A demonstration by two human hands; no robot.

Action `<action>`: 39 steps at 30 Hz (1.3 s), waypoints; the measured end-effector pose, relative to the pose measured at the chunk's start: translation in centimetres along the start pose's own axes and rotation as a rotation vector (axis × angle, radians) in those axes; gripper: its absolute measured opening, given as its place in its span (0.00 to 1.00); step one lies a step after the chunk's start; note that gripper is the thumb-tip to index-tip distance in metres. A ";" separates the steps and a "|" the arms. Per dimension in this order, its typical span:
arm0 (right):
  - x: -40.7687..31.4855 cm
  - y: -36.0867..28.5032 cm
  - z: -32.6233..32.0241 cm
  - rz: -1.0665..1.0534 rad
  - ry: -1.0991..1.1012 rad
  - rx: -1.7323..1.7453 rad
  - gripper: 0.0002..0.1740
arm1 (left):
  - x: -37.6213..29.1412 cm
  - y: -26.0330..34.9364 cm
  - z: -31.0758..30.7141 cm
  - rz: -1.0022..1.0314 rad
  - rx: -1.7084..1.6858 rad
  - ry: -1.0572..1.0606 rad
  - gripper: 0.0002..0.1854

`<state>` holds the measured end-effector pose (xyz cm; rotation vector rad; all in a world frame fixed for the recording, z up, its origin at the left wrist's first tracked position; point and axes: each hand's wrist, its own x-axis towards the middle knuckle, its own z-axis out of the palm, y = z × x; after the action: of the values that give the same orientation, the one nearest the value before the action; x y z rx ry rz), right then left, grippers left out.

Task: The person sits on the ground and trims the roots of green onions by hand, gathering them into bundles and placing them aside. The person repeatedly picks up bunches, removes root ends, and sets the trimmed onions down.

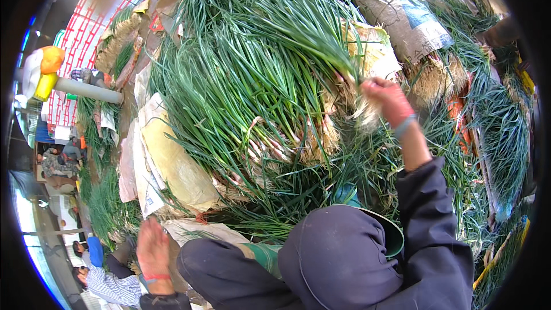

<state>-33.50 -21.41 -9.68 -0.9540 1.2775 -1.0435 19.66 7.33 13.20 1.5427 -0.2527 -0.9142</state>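
Observation:
My right hand, in a reddish glove with a grey cuff, is closed around a bunch of green onions. Its leaves point up and left, and its pale roots hang blurred below my fist. Just left of it lies a wide pile of green onions, with whitish-pink bulbs and straw-coloured roots towards me. My left hand, also gloved, is raised at the lower left beside my knee, blurred and holding nothing. Near it are a yellowish woven sack and a pale sheet on the ground.
A printed woven sack covers another root-ended bundle at upper right. Loose leaves litter the ground by my green boot. More onions lie at right. Other people sit at left, near a grey pole.

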 end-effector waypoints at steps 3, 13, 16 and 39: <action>-0.4 -1.5 -2.7 0.027 0.072 -0.504 0.19 | 1.4 0.4 12.1 0.115 0.285 -0.348 0.20; -11.0 -2.5 -0.1 0.285 -0.100 -0.043 0.20 | -3.9 -24.1 35.2 -0.481 0.268 -0.762 0.17; -12.3 -1.9 0.7 0.350 -0.459 -0.290 0.24 | -3.8 -27.5 35.5 -0.640 0.003 -0.840 0.14; -8.9 4.9 2.7 -0.821 -0.205 -1.139 0.06 | -5.0 -27.6 31.2 -0.447 0.164 -0.662 0.06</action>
<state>-30.50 -11.57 -11.78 -2.5299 1.2927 -0.6852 -13.94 -6.67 -7.62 1.4239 -0.4712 -1.7927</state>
